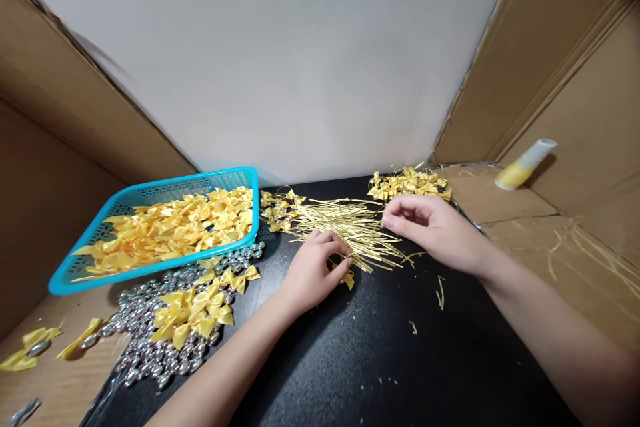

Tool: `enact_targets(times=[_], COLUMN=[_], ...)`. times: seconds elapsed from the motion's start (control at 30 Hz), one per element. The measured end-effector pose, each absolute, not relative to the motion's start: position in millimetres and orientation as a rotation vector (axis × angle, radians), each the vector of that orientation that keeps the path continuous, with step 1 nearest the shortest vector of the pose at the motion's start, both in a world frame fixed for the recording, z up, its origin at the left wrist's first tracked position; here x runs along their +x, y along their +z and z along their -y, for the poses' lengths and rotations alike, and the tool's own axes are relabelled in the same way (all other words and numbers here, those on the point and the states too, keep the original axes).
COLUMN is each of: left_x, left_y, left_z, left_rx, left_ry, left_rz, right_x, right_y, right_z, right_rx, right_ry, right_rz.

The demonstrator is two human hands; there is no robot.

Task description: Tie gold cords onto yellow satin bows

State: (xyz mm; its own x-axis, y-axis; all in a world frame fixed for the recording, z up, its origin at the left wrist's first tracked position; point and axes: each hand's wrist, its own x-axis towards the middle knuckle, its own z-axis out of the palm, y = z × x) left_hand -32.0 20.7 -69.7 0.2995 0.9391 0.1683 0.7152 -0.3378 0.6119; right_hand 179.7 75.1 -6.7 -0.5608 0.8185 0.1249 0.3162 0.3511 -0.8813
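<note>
My left hand [319,268] is closed at the near edge of a pile of gold twist ties [345,223]. A yellow ribbon bow [349,279] pokes out beneath its pinched thumb and index finger, mostly hidden by them. My right hand [425,227] hovers at the pile's right side with curled fingers and the fingertips pressed together. Whatever those fingertips hold, if anything, is too small to make out. Behind the right hand lies a heap of yellow bows with gold ties [410,181], and a smaller cluster of such bows [280,209] sits left of the pile.
A blue basket [254,213] of yellow bows stands at the left. Silver beads [145,330] spread in front of it, with loose bows [193,310] on top. A white and yellow cone [525,165] stands at the right on cardboard. Cardboard walls [560,47] flank the black tabletop [350,360].
</note>
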Motion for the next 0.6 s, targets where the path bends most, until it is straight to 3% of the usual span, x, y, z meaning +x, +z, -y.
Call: enact_targets(times=[0.3, 0.43, 0.6], left_x=[-33, -33, -34], left_y=[-71, -72, -74], left_z=[-20, -20, -20], left_rx=[2.013, 1.856, 1.611], left_ry=[0.816, 0.871, 0.936], left_rz=[-1.406, -1.351, -1.293], right_x=[181, 171, 150], right_y=[-43, -52, -53], right_z=[-95, -84, -54], right_rx=[-1.268, -1.168, -1.025], right_ry=[0.807, 0.44, 0.4], right_rz=[2.272, 2.279, 2.268])
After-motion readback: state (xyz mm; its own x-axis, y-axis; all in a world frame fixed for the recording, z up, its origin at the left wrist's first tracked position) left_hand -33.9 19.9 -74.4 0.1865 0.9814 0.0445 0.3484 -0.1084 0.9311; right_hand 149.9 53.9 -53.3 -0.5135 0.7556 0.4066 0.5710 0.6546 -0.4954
